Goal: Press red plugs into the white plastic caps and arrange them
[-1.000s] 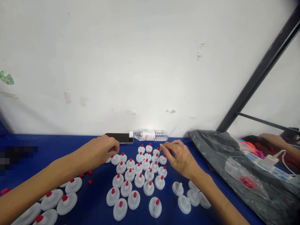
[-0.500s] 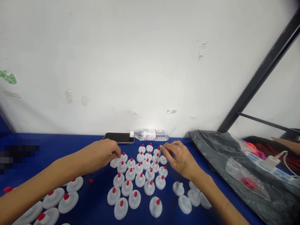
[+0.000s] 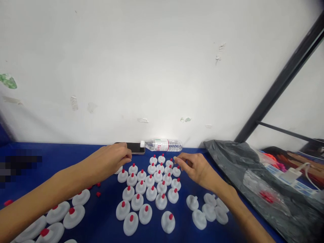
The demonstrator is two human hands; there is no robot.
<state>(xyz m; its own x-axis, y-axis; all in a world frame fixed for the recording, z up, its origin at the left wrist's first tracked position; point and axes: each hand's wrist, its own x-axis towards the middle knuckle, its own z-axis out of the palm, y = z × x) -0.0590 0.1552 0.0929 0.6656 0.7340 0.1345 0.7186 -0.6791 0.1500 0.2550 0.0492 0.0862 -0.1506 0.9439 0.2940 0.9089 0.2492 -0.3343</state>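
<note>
- Two bare hands over a blue table point(image 3: 101, 219), with many white discs with red tips point(image 3: 151, 193) standing between them and on the near side of them.
- Left hand point(image 3: 113, 157): fingers curled down, thumb drawn in; cannot tell whether anything is grasped. One red-tipped disc sits just on the near side of its fingertips.
- Right hand point(image 3: 196, 167): thumb and forefinger brought together beside the far rows of discs; cannot tell whether a small piece is pinched.
- Six bare white discs point(image 3: 199, 219), no red tips seen, lie on the near side of the right hand, left of its forearm.
- Second group of red-tipped discs point(image 3: 73, 217), larger in view, nearer than the left hand and partly behind its forearm. Loose red caps point(image 3: 98, 194) beside them.
- Container 1: clear bottle point(image 3: 174, 145), white cap on, lying on its side beyond the gap between the hands; contents cannot be told. Cap end overlaps the edge of a dark phone point(image 3: 135, 147), beyond the left hand.
- Container 2: clear plastic bag point(image 3: 255, 185), right of the right hand, on grey plastic sheeting point(image 3: 240, 168); small red pieces point(image 3: 267, 196) inside.
</note>
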